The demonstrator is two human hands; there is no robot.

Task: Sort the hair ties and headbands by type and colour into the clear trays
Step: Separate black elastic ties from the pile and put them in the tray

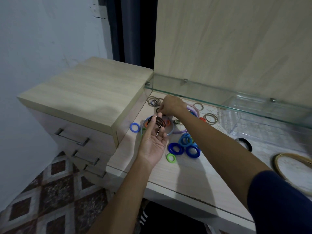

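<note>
Several thin dark hair ties are looped over the upturned fingers of the left hand, its grip loosely curled around them above the bench. Just beyond, the right hand reaches down, its grip pinching a black tie on the bench. Blue rings lie nearby; a clear tray stands to the right.

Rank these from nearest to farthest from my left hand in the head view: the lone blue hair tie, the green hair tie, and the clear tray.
From the left hand:
1. Green hair tie, just right of the wrist.
2. Lone blue hair tie, left, about as close; hard to separate.
3. Clear tray, far right under the glass shelf.
</note>
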